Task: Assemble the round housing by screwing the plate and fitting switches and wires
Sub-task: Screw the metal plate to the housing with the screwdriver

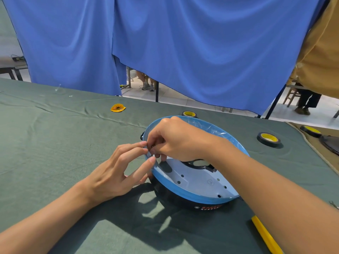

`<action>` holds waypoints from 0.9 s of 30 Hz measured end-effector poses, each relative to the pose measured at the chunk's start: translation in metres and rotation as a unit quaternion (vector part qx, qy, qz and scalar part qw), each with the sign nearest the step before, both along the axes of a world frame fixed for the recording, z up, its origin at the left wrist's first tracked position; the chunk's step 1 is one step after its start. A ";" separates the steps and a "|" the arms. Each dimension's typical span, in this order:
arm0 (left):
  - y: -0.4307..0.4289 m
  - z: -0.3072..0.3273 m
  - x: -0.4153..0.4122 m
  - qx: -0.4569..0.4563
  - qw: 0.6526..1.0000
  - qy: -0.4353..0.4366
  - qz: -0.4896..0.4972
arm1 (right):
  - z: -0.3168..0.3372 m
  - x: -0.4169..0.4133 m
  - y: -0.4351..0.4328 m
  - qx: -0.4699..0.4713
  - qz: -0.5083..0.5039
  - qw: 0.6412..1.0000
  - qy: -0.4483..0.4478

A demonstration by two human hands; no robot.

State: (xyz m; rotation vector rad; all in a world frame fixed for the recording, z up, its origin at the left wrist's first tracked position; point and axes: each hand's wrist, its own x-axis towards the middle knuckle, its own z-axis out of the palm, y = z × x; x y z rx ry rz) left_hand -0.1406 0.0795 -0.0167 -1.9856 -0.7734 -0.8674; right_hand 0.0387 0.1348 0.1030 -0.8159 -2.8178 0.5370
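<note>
The round housing [192, 196] sits on the green cloth right of centre, black outside with a blue band round its rim. Inside lies a white plate [198, 178] with several small holes and a black-ringed opening [199, 165]. My right hand [176, 140] reaches over the housing to its left rim, fingers curled, and pinches a small dark part there that is mostly hidden. My left hand [117, 173] is outside the left wall, its straight fingers touching the rim right beside the right fingertips.
Black tape rolls with yellow cores lie behind the housing [189, 114], to its right [268, 139] and further right [311, 130]. An orange packet [118, 107] lies at the back left. A yellow tool handle [266, 235] lies near the front right. Blue curtains hang beyond the table.
</note>
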 end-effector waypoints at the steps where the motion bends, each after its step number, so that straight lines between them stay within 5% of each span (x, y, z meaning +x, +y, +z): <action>1: -0.001 0.000 0.000 0.003 1.000 0.003 0.004 | 0.002 -0.001 0.000 -0.003 0.001 1.000 -0.008; 11: -0.004 -0.001 0.005 0.008 1.000 0.005 -0.005 | 0.010 -0.004 -0.010 0.003 -0.001 0.992 -0.124; 27: -0.040 0.018 0.062 0.080 0.997 0.001 0.011 | 0.022 0.055 -0.061 -0.028 -0.081 0.993 -0.081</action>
